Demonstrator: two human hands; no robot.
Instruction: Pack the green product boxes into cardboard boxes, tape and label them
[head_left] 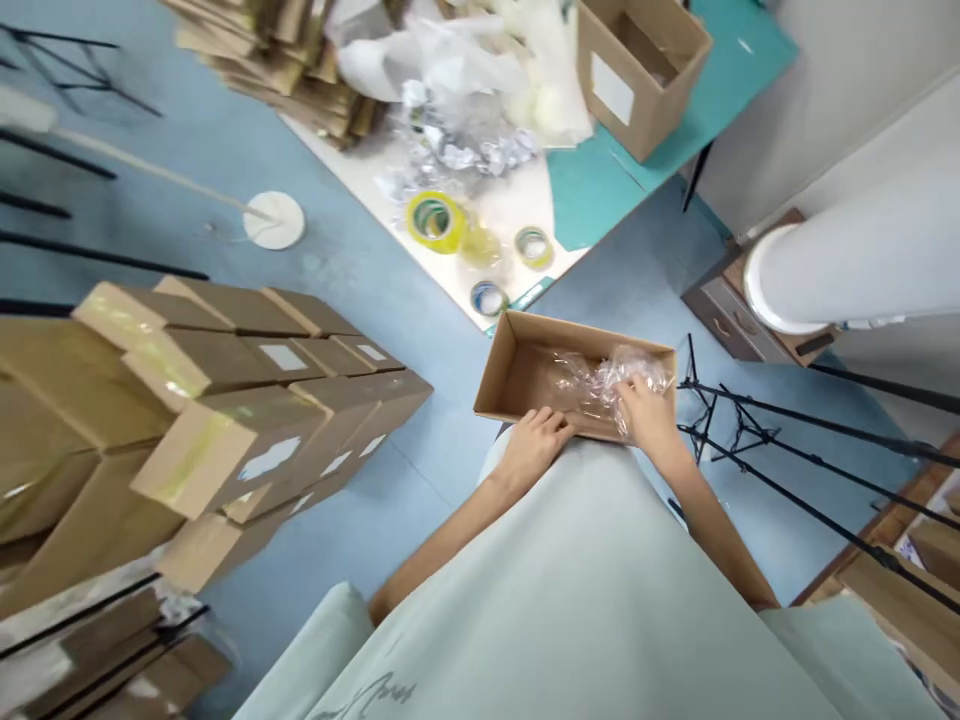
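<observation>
An open cardboard box (525,385) rests close to my body, just off the table's near corner. Crumpled clear plastic wrap (600,378) lies in its middle and right part. My left hand (538,438) is at the near wall, its fingers curled over the rim and gripping it. At the box's right end, my right hand (643,410) reaches in over the near edge with its fingers closed on the plastic wrap. The fingertips are partly hidden in the wrap.
The table (465,280) ahead holds tape rolls (435,222), plastic scraps, flattened cardboard and another open box (637,80). Stacked closed boxes (255,440) stand at the left. Black tripod legs (787,440) and a small cabinet (739,310) are at the right.
</observation>
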